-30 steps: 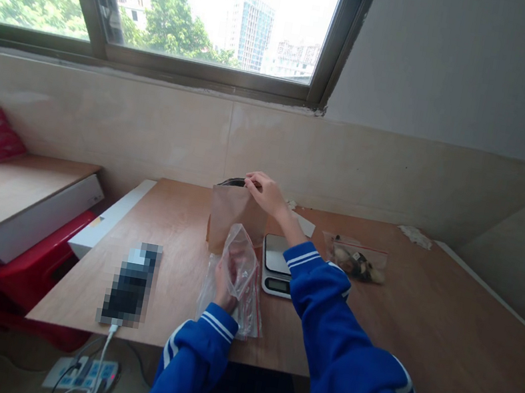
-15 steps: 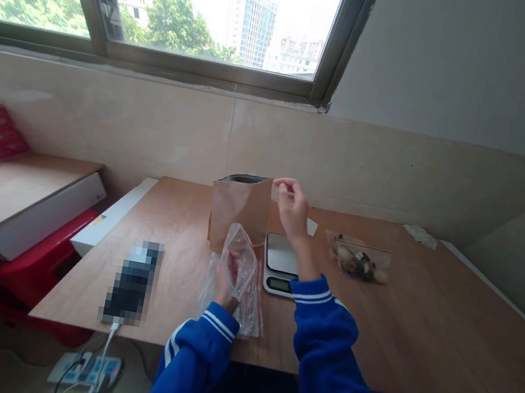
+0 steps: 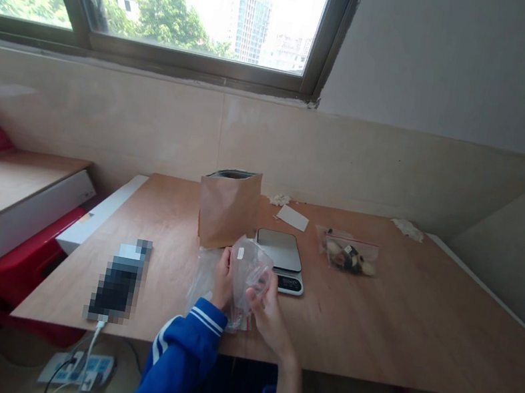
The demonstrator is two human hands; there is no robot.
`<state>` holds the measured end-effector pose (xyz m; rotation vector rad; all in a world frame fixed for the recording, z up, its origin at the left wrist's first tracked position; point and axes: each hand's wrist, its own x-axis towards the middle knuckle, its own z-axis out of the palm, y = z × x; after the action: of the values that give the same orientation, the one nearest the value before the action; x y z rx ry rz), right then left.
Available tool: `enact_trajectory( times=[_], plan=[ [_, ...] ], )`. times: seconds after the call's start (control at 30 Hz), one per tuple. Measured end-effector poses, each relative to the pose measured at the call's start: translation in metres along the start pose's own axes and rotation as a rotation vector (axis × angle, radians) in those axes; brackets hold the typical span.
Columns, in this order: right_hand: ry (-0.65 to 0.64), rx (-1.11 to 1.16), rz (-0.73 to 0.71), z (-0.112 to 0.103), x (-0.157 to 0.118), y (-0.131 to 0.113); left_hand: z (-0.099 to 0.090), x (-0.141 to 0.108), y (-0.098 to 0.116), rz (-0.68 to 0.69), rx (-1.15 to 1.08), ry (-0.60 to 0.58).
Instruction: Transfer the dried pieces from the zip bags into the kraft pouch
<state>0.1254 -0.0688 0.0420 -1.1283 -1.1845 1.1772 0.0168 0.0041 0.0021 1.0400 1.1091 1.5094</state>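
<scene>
Between my hands is a clear plastic zip bag (image 3: 246, 265), held up over the table's front part. My left hand (image 3: 223, 281) grips its left side, fingers closed. On the right side, my right hand (image 3: 267, 309) has its fingers curled on the same plastic. Beneath and to the left lie more clear bags (image 3: 202, 277), flat on the wood. Just behind stands an upright brown paper pouch (image 3: 227, 210) with its top gaping. A digital kitchen scale (image 3: 281, 250) sits right beside the held bag, its pan bare.
A zip bag of mixed dried pieces (image 3: 351, 256) lies right of the scale. Behind the scale are a white card (image 3: 292, 218) and crumpled tissue (image 3: 279, 199). A blurred phone-like device (image 3: 120, 280) is at left, cabled to a power strip (image 3: 77, 369) below the table.
My right hand has come down from beside the paper pouch's top to the clear bag and taken hold of its right side. The view has shifted slightly right.
</scene>
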Motion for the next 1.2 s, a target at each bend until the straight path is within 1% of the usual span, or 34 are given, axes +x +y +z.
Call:
enact_trajectory(
  times=[0.1, 0.17, 0.27, 0.33, 0.43, 0.5, 0.57, 0.6, 0.67, 0.73, 0.8, 0.87, 1.0, 1.07, 1.13, 1.2],
  plan=[
    [0.064, 0.007, -0.016, -0.003, -0.003, 0.0, -0.001, -0.006, 0.002, 0.178, 0.096, -0.066],
    [0.127, -0.016, -0.025, -0.008, -0.003, -0.002, -0.002, -0.008, 0.004, 0.233, 0.153, -0.126],
    [0.193, -0.009, -0.01, -0.016, -0.005, -0.003, -0.001, -0.008, 0.008, 0.249, 0.239, -0.184],
    [0.252, 0.0, -0.014, -0.02, -0.006, -0.002, 0.002, -0.007, 0.014, 0.247, 0.268, -0.183],
    [0.364, -0.044, -0.059, -0.023, -0.007, 0.001, 0.005, -0.006, 0.026, 0.257, 0.279, -0.191],
    [0.437, -0.074, -0.086, -0.024, -0.006, 0.003, 0.006, -0.007, 0.036, 0.255, 0.281, -0.239],
    [0.478, -0.09, -0.098, -0.026, -0.005, 0.004, 0.006, -0.01, 0.045, 0.208, 0.265, -0.288],
    [0.472, -0.1, -0.101, -0.027, -0.005, 0.004, 0.005, -0.011, 0.05, 0.169, 0.245, -0.305],
    [0.417, -0.145, -0.119, -0.029, -0.005, 0.005, 0.004, -0.015, 0.058, 0.091, 0.214, -0.321],
    [0.346, -0.204, -0.147, -0.031, -0.006, 0.007, 0.002, -0.017, 0.065, 0.067, 0.223, -0.317],
    [0.282, -0.237, -0.144, -0.031, -0.007, 0.009, -0.001, -0.017, 0.07, 0.095, 0.262, -0.298],
    [0.22, -0.236, -0.117, -0.029, -0.008, 0.012, -0.004, -0.016, 0.072, 0.13, 0.285, -0.252],
    [0.096, -0.204, -0.087, -0.02, -0.008, 0.015, -0.015, -0.008, 0.073, 0.187, 0.374, -0.098],
    [0.078, -0.179, -0.08, -0.013, -0.007, 0.017, -0.02, -0.004, 0.073, 0.237, 0.422, -0.027],
    [0.1, -0.158, -0.08, -0.006, -0.005, 0.019, -0.025, 0.0, 0.073, 0.262, 0.431, 0.01],
    [0.149, -0.149, -0.081, -0.001, -0.002, 0.024, -0.03, 0.002, 0.072, 0.218, 0.404, 0.0]
  ],
)
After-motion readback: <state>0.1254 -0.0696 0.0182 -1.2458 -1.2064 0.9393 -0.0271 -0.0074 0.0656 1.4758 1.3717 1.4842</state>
